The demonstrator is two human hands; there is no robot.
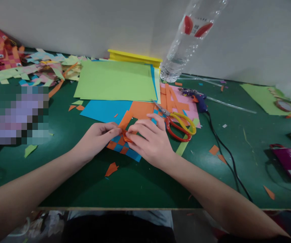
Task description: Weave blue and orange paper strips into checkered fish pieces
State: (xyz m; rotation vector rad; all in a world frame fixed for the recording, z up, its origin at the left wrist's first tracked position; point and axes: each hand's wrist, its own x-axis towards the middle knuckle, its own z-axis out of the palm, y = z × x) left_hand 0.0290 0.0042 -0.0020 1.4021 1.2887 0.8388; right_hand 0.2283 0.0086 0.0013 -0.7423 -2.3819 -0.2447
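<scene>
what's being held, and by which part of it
Orange paper, near its left by the left hand and its right by the right hand; fingers hide the edges.

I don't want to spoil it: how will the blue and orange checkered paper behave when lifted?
The checkered paper should feel light and bend easily, since it looks thin and flat. Its crossing strips might shift if tugged, as it seems woven; whether they are glued doesn't show.
</scene>
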